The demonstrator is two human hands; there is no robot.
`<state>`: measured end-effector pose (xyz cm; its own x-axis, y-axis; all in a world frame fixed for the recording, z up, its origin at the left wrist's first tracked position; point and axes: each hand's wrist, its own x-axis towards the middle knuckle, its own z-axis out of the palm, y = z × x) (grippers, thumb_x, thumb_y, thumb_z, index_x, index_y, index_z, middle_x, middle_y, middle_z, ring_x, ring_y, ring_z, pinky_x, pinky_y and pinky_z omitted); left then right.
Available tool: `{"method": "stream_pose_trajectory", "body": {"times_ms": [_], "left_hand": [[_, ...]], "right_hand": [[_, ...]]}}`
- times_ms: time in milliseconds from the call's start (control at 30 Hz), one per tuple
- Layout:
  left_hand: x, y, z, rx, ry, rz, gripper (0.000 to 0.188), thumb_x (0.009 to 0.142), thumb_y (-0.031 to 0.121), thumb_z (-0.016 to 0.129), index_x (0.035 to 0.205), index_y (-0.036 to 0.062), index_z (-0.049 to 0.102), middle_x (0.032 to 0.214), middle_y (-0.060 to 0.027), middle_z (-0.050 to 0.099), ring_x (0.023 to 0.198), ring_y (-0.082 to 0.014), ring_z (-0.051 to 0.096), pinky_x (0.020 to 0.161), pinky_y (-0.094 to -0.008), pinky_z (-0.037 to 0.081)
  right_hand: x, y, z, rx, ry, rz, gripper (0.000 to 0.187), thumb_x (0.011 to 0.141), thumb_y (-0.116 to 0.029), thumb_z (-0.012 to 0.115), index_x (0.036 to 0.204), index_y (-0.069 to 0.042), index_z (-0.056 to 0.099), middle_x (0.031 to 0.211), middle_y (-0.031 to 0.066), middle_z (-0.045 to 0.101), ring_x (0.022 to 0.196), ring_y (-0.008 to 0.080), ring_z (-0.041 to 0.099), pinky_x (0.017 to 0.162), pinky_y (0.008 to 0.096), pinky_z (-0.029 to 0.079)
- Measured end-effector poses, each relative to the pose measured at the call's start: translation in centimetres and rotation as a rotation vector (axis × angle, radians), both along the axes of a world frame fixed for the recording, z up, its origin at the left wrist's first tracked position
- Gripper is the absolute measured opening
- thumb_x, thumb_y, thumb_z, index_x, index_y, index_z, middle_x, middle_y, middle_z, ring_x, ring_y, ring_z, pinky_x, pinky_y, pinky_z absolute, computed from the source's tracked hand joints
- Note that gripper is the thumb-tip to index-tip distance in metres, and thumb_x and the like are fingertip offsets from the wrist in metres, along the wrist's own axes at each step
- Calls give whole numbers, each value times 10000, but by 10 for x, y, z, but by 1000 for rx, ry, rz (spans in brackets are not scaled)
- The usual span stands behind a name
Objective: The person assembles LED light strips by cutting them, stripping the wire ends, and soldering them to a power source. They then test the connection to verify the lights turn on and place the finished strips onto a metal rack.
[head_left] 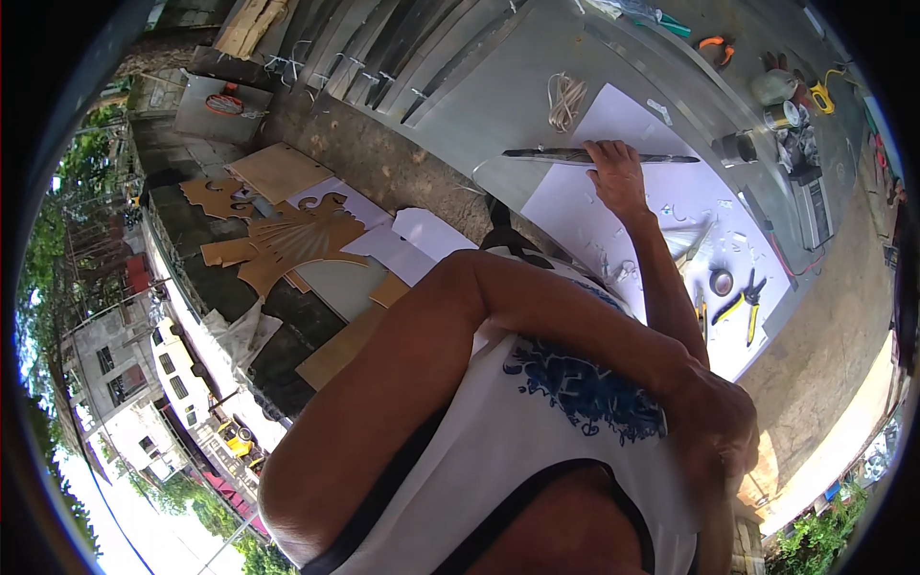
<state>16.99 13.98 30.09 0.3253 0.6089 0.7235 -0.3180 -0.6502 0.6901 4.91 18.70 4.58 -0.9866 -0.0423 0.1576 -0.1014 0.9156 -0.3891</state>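
Observation:
My right hand [618, 177] is closed over a long, narrow dark strip [551, 154] with pointed ends, fingers above and thumb below. A thin pale wire [476, 172] curls from the strip's left end. The strip lies across a large white sheet [613, 120] on the grey table. My left arm crosses my chest, and my left hand [736, 426] is curled against my right arm near the elbow. Below the right hand, yellow-and-black pliers [747, 305], a dark round roll [721, 281] and clear plastic scraps [623, 271] lie on the sheet.
Several dark strips [460, 62] with wires lie along the far left of the table. A coil of pale cord [565, 103] is beyond the sheet. Orange-handled pliers [717, 48] and a grey box [813, 211] are at right. Cut brown boards [307, 235] lie on the left.

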Motion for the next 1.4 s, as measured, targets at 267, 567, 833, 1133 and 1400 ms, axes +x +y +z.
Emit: {"method": "stream_pose_trajectory", "body": {"times_ms": [267, 567, 833, 1133, 1400], "left_hand": [[18, -8, 7, 48, -218, 171, 430, 914, 526, 678, 930, 104, 760, 882, -106, 693, 885, -301, 684, 767, -414, 517], [-78, -58, -50, -298, 519, 790, 361, 813, 376, 769, 993, 67, 725, 940, -93, 673, 926, -306, 662, 817, -438, 524], [-168, -212, -98, -964, 761, 1682, 903, 746, 282, 863, 1476, 27, 397, 1308, -174, 580, 1237, -391, 529, 1046, -500, 449], [-165, -316, -97, -1052, 772, 2084, 833, 754, 371, 870, 1412, 42, 479, 1318, -194, 599, 1218, -395, 573, 1009, -515, 452], [-251, -357, -91, -1055, 547, 1838, 562, 733, 282, 856, 1209, 38, 683, 983, -180, 732, 896, -356, 713, 803, -419, 569]], "right_hand": [[-7, 4, -6, 48, 8, 55, 353, 825, -33, 687, 1158, -121, 612, 1010, 48, 630, 1007, 265, 589, 866, 433, 424], [1, 13, 6, 60, 40, 122, 354, 769, -15, 697, 1100, -104, 609, 977, 52, 624, 973, 265, 595, 829, 444, 428], [0, -5, 97, 62, 88, 245, 327, 755, 41, 697, 1048, -74, 613, 898, 53, 611, 888, 249, 588, 808, 407, 443], [-48, -39, 139, 145, 158, 333, 372, 775, 56, 670, 1127, -55, 631, 976, 51, 626, 950, 230, 590, 843, 404, 457], [-163, -118, 183, 235, 132, 594, 356, 816, 15, 635, 1163, -68, 631, 1037, 50, 623, 1015, 225, 581, 937, 410, 437]]}}
